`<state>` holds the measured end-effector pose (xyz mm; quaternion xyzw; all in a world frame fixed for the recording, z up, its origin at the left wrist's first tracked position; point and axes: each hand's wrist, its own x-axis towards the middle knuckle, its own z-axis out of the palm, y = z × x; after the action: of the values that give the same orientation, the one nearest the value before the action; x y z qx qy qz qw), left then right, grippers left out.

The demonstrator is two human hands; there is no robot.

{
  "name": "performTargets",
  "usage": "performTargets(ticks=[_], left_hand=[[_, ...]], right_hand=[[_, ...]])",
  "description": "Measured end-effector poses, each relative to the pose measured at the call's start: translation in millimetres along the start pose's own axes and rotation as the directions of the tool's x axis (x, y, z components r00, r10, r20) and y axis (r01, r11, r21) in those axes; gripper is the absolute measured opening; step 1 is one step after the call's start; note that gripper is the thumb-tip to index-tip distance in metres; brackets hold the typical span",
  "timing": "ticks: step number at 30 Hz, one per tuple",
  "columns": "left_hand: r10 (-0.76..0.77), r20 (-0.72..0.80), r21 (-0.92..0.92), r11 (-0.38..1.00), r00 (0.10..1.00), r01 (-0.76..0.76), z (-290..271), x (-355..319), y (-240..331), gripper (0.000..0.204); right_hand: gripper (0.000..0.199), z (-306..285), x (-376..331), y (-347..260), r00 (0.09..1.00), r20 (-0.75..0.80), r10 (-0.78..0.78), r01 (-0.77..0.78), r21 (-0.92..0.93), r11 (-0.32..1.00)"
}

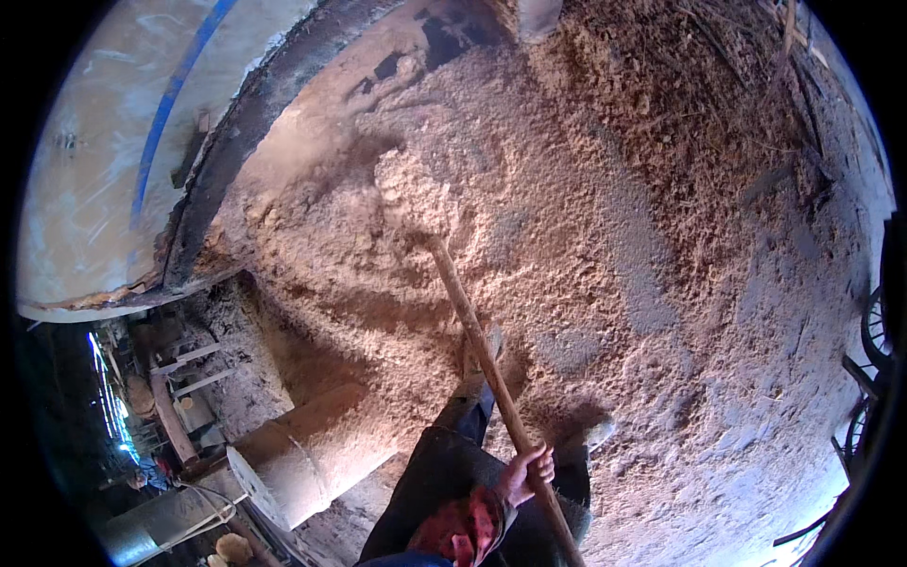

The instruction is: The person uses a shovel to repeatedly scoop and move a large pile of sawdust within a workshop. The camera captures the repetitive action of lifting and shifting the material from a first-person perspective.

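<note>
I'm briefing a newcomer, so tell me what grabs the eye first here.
First comes the broad spread of loose, tan, sawdust-like material filling the middle. Across it runs a long, brown wooden handle, gripped by the left hand at lower centre. A large, pale, blue-striped panel stands out at upper left.

A pale panel (104, 180) with a blue stripe (168, 104) stood upper left, a dusty flanged pipe (326, 454) lower left, spoked wheels (873, 331) far right.
</note>
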<state>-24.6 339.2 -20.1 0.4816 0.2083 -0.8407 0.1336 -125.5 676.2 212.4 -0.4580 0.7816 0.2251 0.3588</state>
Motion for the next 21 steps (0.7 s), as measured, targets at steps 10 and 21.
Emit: performTargets(ticks=[10, 21], left_hand=[[0.209, -0.258, 0.338, 0.934, 0.943, -0.114, 29, 3, 128, 0.020], [0.638, -0.008, 0.612, 0.612, 0.770, -0.500, 181, 14, 321, 0.022]], right_hand=[[0.032, 18, 89, -105, 0.999, -0.005, 0.032, -0.023, 0.579, 0.815], [0.032, -144, 303, -208, 0.991, 0.103, -0.088, -0.069, 0.944, 0.323]])
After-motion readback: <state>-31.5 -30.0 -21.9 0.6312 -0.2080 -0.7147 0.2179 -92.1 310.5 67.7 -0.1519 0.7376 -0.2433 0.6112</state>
